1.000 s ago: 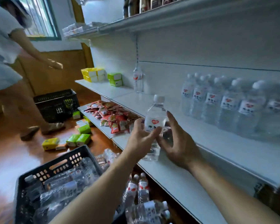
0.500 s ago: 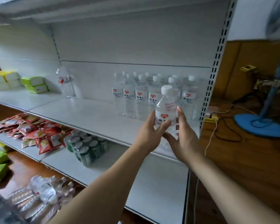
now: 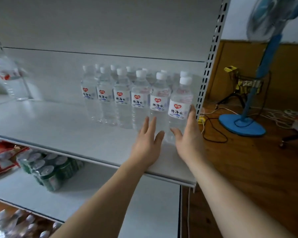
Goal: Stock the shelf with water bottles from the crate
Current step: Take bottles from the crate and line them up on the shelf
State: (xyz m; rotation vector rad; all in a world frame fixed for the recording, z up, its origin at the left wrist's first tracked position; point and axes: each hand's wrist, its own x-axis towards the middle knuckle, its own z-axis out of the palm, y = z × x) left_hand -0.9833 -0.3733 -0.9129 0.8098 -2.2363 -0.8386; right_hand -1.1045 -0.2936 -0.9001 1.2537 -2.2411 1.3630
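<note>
1. At the right end of the middle shelf point(image 3: 62, 127) we have a water bottle point(image 3: 180, 107) standing upright at the front of the row of bottles point(image 3: 120, 98), close to the slotted upright point(image 3: 205, 79).
2. Our right hand point(image 3: 189, 140) lies along that bottle's right side, fingers straight and touching it rather than wrapped round it; our left hand point(image 3: 147, 143) is spread and relaxed in front of the neighbouring bottle, gripping nothing.
3. We judge this bottle placed, with only a nudge into line left.
4. Risk one: a push high on the bottle could tip it into its neighbour, and the close-packed row could topple in turn.
5. Risk two: it stands near the shelf's right end, so drawing our hands away carelessly might drag it toward the edge and the wooden floor point(image 3: 248, 169).
6. More bottles lie low at the left, blurred; the crate is out of view, so we cannot tell how many remain.
</note>
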